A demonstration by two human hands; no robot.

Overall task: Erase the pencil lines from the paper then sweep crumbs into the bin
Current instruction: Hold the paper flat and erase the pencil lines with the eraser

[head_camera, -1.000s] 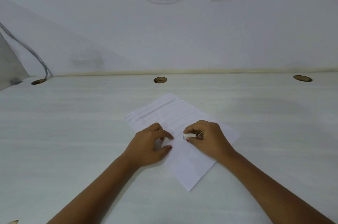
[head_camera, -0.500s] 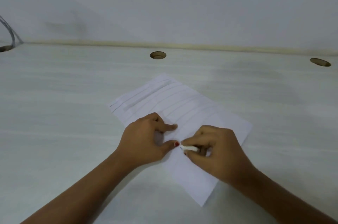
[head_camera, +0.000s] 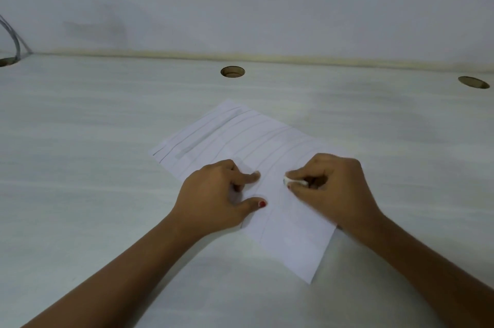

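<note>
Paper (head_camera: 280,145), a single thin sheet crossed by faint pencil lines (head_camera: 240,132), is lying askew on the pale desk (head_camera: 80,140), mid-view in front of you. At left, your left hand (head_camera: 213,199) is pressing it flat, forefinger and thumb spread on the sheet, the other fingers tucked under and gripping nothing. At right, your right hand (head_camera: 336,188) is pinching a small white eraser (head_camera: 294,181) between thumb and fingertips, its end touching the page. The sheet is looking light, limp and quick to crease or skid, so you are likely doing best by pinning it just beside the stroke and rubbing away from that hand. No bin is showing.
</note>
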